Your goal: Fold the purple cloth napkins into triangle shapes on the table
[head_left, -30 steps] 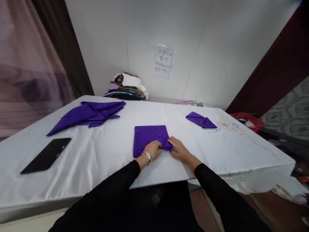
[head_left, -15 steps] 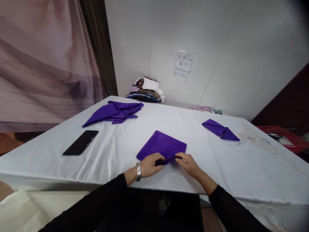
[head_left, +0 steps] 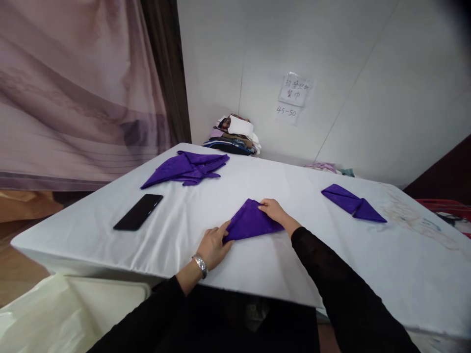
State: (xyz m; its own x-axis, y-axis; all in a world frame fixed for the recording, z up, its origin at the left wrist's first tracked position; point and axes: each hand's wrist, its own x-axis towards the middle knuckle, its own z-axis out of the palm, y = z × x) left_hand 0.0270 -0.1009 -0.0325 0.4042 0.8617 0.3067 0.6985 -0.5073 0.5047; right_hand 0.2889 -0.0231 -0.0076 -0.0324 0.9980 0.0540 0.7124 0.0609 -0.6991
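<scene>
A purple cloth napkin (head_left: 252, 223), doubled into a triangle, lies near the front edge of the white-covered table. My left hand (head_left: 214, 245), with a silver bracelet at the wrist, grips its left corner between thumb and fingers. At the far corner, my right hand (head_left: 273, 211) pinches the cloth by the upper edge, its forearm crossing the right corner and partly hiding it. Farther right lies a folded purple napkin (head_left: 353, 202) with a pointed end. Several loose, crumpled purple napkins (head_left: 187, 167) are heaped at the back left.
A black phone (head_left: 138, 212) lies on the table (head_left: 191, 215) at the left. Piled clothes (head_left: 235, 135) stand against the wall, below a paper sign (head_left: 294, 90). A pale bin (head_left: 110, 299) is under the front left edge, and a red crate (head_left: 447, 206) sits beyond the right end.
The napkin's near corner has been brought up to the far corner, making a triangle. My right hand moved away from me; my left went to the left corner. The view shifted slightly.
</scene>
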